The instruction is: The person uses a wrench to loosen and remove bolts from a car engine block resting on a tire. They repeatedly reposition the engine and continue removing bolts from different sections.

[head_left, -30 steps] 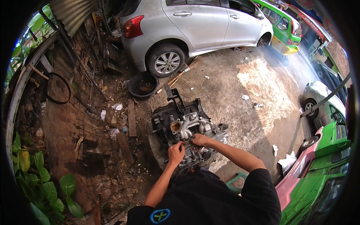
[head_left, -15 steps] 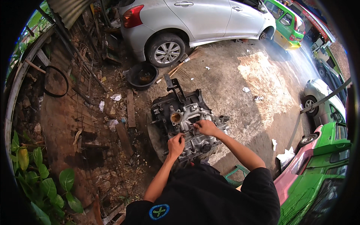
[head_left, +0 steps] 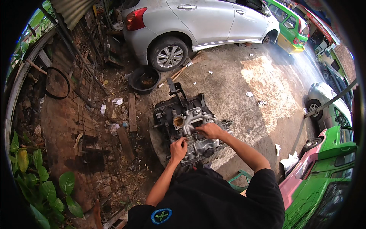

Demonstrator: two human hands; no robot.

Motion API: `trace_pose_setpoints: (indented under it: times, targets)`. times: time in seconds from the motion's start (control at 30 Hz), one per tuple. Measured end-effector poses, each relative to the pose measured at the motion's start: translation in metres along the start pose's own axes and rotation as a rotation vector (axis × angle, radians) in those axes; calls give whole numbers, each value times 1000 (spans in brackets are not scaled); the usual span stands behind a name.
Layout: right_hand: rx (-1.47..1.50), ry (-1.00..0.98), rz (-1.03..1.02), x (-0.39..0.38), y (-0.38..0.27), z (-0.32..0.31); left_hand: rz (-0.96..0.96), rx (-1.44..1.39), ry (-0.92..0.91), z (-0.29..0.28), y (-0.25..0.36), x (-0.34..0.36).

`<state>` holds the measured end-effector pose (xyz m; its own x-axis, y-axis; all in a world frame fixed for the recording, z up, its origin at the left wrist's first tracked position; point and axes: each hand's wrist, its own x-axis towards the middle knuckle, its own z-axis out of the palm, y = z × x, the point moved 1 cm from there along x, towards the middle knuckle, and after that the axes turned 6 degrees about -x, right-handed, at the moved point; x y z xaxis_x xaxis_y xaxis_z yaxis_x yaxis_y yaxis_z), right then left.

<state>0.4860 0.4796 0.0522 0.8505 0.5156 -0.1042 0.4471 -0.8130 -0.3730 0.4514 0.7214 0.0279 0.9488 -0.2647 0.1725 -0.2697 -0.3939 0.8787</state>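
Note:
A car engine point(head_left: 164, 109) sits in front of me, with a silver intake manifold point(head_left: 195, 113) across its top. The manifold's round inlet point(head_left: 178, 121) faces up and looks brownish inside. My left hand point(head_left: 178, 149) is closed in a pinch at the engine's near left side, by the manifold's lower edge. Over the manifold's right part, my right hand point(head_left: 209, 130) is bent down with its fingers drawn together. Whatever either hand pinches is too small or hidden to make out. A metal valve cover point(head_left: 207, 145) lies just below my right hand.
A black basin point(head_left: 145, 79) and a broom point(head_left: 187, 65) lie beyond the engine, near a silver car point(head_left: 206, 23). Wooden planks point(head_left: 126, 144) and litter are at left. A green stool point(head_left: 240, 180) stands at my right, with a pink and green vehicle point(head_left: 316, 168) farther over.
My right hand's fingertips have shifted slightly left over the manifold. My left hand stays nearly in place. The whole view has tilted a little.

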Motion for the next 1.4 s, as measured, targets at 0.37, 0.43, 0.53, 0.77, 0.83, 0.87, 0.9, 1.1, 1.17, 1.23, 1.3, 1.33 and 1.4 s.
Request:
trace_pose_setpoints:
  times: [0.37, 0.43, 0.53, 0.77, 0.83, 0.87, 0.9, 1.1, 1.17, 1.23, 1.3, 1.33, 1.4]
  targets:
    - [96, 3, -131, 11, 4, -1, -30, -2, 0, 0, -2, 0]
    - [86, -64, -83, 13, -2, 0, -43, 4, -8, 0, -3, 0]
    - [-18, -112, 48, 17, -24, 16, -6, 4, 13, 1, -3, 0]
    - [-1, -36, 138, 20, -35, 20, 17, -5, 33, 1, -1, 1]
    - [0, -47, 205, 18, -39, 13, 12, 1, 36, 1, -1, 1]
    - [23, -8, 215, 18, -42, 8, -9, 13, 25, 1, -1, 1]
    - [44, -2, 251, 17, -45, 3, -41, 25, 10, 0, -2, 0]
    - [37, 36, 189, 10, -37, -9, -58, 3, -17, 0, -4, 0]
    - [63, 25, 154, 6, -25, -3, -43, 22, -22, 0, -3, 1]
    - [95, -41, 178, 3, -14, 5, -27, 23, -15, -1, -3, 1]
    - [209, 0, 142, 2, -6, 11, -11, -2, 10, 0, -2, 0]
    - [239, -20, 160, 3, -3, 13, -3, -9, 21, 1, -1, 0]
    - [237, -17, 114, 6, 1, 13, -23, -28, 21, 1, -2, 0]
